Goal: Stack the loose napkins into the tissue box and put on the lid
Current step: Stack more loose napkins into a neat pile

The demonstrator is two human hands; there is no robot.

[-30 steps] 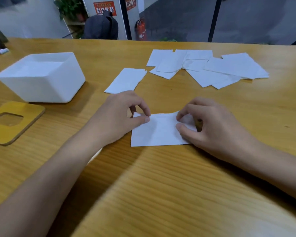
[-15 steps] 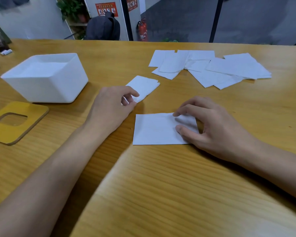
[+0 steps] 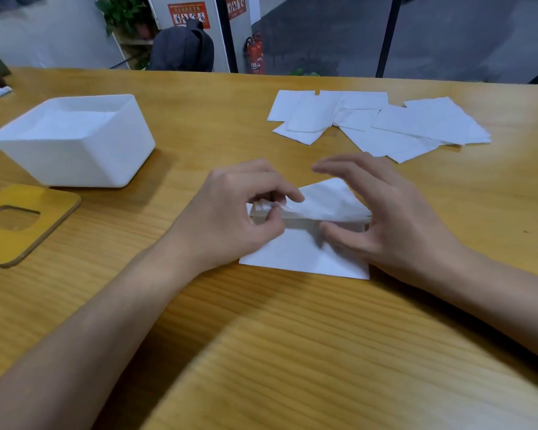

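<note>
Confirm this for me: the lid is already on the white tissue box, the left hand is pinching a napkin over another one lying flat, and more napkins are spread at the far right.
Wrong on the lid. The head view shows the yellow lid lying on the table beside the open tissue box. The rest holds: the left hand pinches a napkin over the flat napkin, and loose napkins lie far right.

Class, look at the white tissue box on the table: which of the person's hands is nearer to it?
Left. The left hand lies just right of the tissue box; the right hand is farther right, beyond the left.
</note>
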